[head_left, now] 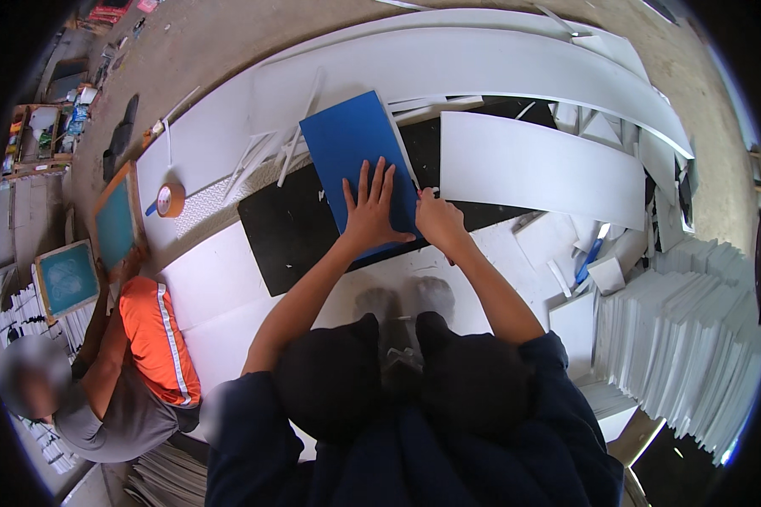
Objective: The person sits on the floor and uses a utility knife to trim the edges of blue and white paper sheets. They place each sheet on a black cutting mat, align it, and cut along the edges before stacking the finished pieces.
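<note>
My left hand [370,208] lies flat with fingers spread on a blue rectangular board [351,131], pressing its lower part. My right hand [440,221] is closed around a slim tool that looks like a utility knife [420,193], at the board's right edge. Only a small reddish bit of it shows clearly; the fist hides most of the rest. Beneath the blue board is a black mat [283,224], and a pale strip shows along the board's right side. Right of my hands, a white sheet [541,165] lies partly over the mat.
Long white panels [482,63] curve across the far side. White offcuts and a blue-handled cutter [594,253] lie at right, beside a tall stack of white sheets [685,329]. At left are a tape roll [171,200] and a co-worker [118,406] handling teal framed screens [117,220].
</note>
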The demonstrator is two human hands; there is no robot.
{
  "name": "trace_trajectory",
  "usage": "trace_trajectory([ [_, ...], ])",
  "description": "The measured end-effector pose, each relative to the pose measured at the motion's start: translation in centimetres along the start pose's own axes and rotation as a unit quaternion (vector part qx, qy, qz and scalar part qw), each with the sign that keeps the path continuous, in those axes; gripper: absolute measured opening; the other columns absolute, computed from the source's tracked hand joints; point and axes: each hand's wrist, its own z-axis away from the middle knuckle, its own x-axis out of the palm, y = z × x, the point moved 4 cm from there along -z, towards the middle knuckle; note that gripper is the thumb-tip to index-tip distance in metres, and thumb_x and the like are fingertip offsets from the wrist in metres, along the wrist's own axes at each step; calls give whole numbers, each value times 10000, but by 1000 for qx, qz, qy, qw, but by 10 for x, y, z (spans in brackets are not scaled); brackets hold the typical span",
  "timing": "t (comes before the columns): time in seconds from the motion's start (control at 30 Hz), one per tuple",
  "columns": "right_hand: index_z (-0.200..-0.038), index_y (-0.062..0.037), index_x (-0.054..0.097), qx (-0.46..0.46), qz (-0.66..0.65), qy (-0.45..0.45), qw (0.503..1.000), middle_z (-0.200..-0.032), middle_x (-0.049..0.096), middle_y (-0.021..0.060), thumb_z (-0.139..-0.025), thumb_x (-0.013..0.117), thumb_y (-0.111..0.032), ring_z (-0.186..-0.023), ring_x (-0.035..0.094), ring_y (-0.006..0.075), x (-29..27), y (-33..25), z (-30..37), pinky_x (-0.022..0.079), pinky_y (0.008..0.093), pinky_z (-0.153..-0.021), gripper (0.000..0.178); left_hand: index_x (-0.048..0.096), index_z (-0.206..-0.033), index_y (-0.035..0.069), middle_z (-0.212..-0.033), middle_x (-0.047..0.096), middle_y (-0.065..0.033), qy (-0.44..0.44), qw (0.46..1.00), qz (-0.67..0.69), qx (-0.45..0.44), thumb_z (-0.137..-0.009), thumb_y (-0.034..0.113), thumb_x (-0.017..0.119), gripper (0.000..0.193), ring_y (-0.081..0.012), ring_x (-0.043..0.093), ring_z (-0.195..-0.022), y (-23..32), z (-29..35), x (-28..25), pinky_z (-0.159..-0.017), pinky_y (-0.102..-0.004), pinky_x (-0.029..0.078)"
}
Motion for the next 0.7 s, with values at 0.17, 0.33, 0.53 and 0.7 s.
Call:
trace_trajectory([
  [0.17,-996,-2,451,-2,-2,-1,1000,-781,625,227,-888,386,-201,-751,618,395,3,7,15,481,494,-676,235,106,-1399,99,-1467,69,-94,-5,1000,1,-13,-362,544,791,1320,-320,-3,-1351,6,0,-4,-976,-642,-8],
  [0.33,-977,-28,437,18,-9,-22,1000,-754,621,225,-890,394,-220,-734,615,404,9,14,41,476,505,-653,215,98,-1401,113,-1470,52,-83,-17,1000,3,-26,-364,548,788,1320,-313,-20,-1352,4,1,-1,-974,-645,-17],
  [0.53,-964,-35,405,33,14,-32,999,-711,611,226,-896,385,-231,-704,610,417,24,28,69,468,520,-625,209,79,-1403,115,-1471,23,-86,-22,999,5,-23,-381,566,782,1319,-317,-46,-1349,5,2,-1,-962,-663,-7],
  [0.7,-959,-33,392,32,6,-30,999,-687,602,233,-902,365,-223,-685,605,422,29,33,87,457,531,-608,200,75,-1405,122,-1472,22,-85,-27,999,3,-26,-390,577,772,1312,-319,-48,-1348,3,2,-1,-964,-660,-18],
])
